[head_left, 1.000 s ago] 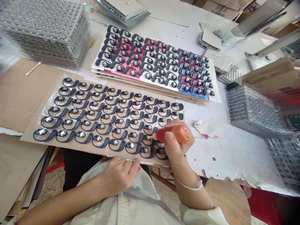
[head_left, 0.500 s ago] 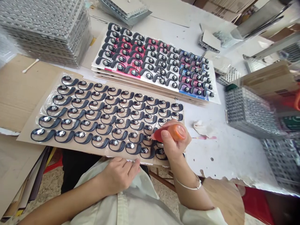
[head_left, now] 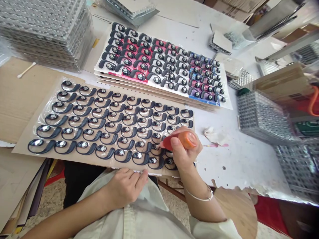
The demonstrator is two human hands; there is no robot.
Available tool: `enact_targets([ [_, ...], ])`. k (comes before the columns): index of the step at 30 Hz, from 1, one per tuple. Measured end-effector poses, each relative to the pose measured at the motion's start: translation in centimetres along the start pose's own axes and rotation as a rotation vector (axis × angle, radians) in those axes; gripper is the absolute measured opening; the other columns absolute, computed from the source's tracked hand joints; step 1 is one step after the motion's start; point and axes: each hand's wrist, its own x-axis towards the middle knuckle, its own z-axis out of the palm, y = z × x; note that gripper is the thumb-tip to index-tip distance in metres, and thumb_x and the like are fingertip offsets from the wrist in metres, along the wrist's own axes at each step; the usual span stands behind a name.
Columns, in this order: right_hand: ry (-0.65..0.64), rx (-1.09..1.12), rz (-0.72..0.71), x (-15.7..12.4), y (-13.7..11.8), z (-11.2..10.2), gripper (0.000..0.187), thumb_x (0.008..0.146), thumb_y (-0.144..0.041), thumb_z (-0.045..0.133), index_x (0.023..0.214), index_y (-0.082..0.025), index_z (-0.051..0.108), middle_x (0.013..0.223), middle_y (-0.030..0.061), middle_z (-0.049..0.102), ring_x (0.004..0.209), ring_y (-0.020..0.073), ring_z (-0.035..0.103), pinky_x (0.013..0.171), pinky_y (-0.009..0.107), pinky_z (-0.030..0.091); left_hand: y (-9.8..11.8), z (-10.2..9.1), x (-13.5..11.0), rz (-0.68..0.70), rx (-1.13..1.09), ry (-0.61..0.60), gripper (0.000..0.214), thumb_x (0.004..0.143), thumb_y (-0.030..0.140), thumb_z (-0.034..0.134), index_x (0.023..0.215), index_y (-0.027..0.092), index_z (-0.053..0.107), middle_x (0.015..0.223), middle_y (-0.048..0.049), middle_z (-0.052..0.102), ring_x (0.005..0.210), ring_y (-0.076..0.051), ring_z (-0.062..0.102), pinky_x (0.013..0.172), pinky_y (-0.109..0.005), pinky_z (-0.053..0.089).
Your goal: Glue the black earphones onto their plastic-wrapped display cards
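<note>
Right hand [head_left: 185, 149] gripping an orange squeeze bottle [head_left: 178, 140], nozzle at a black ear hook [head_left: 155, 147] on a cardboard sheet [head_left: 74, 159] at lower center, left hand [head_left: 126, 187] relaxed, empty, at the sheet's bottom edge

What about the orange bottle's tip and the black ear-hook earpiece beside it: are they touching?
Cannot tell. The head view shows the orange bottle's tip right at the round end of the black ear-hook earpiece, but from above it cannot settle whether a small gap remains.

We can read nothing: print on the red-and-blue cards [head_left: 119, 75] at twelve o'clock and the carton [head_left: 281, 81] at two o'clock blurs, and the orange squeeze bottle [head_left: 185, 140] shows no legible label.
</note>
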Motion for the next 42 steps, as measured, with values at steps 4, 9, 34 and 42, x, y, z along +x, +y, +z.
enact_targets([
  [4, 0.001, 0.002, -0.012, -0.01, 0.05, 0.02, 0.017, 0.079, -0.037, 0.064, 0.079, -0.021, 0.057, 0.066, -0.0003, 0.058, 0.056, 0.0175, 0.059, 0.055, 0.034, 0.048, -0.14, -0.10, -0.01, -0.013, -0.048, 0.014, 0.025, 0.087, 0.018, 0.061, 0.110, 0.008, 0.060, 0.060, 0.0033, 0.053, 0.050, -0.011, 0.050, 0.051, -0.028, 0.035],
  [9, 0.009, 0.024, -0.043, 0.18, -0.08, 0.09, 0.012, 0.079, -0.031, 0.065, 0.079, -0.022, 0.057, 0.066, -0.0006, 0.058, 0.055, 0.0169, 0.058, 0.056, 0.034, 0.047, -0.21, -0.13, -0.04, -0.020, -0.052, -0.006, 0.030, 0.087, 0.018, 0.061, 0.115, 0.009, 0.058, 0.059, 0.0036, 0.053, 0.051, -0.011, 0.050, 0.053, -0.028, 0.035],
  [34, 0.053, -0.025, -0.111, 0.34, 0.04, 0.03, 0.013, 0.080, -0.031, 0.065, 0.080, -0.021, 0.056, 0.067, -0.0011, 0.059, 0.055, 0.0151, 0.055, 0.055, 0.033, 0.046, 0.09, 0.19, -0.54, 0.006, -0.001, -0.054, 0.028, 0.083, 0.016, 0.065, 0.110, 0.010, 0.060, 0.061, 0.0021, 0.055, 0.055, -0.012, 0.050, 0.057, -0.027, 0.033],
  [42, 0.054, -0.043, -0.121, 0.35, -0.11, -0.12, 0.011, 0.080, -0.027, 0.066, 0.078, -0.020, 0.057, 0.066, -0.0006, 0.058, 0.055, 0.0146, 0.053, 0.055, 0.032, 0.045, 0.00, 0.41, -0.53, -0.003, -0.016, -0.027, 0.028, 0.083, 0.015, 0.065, 0.110, 0.009, 0.061, 0.061, 0.0023, 0.054, 0.054, -0.012, 0.049, 0.059, -0.028, 0.031],
])
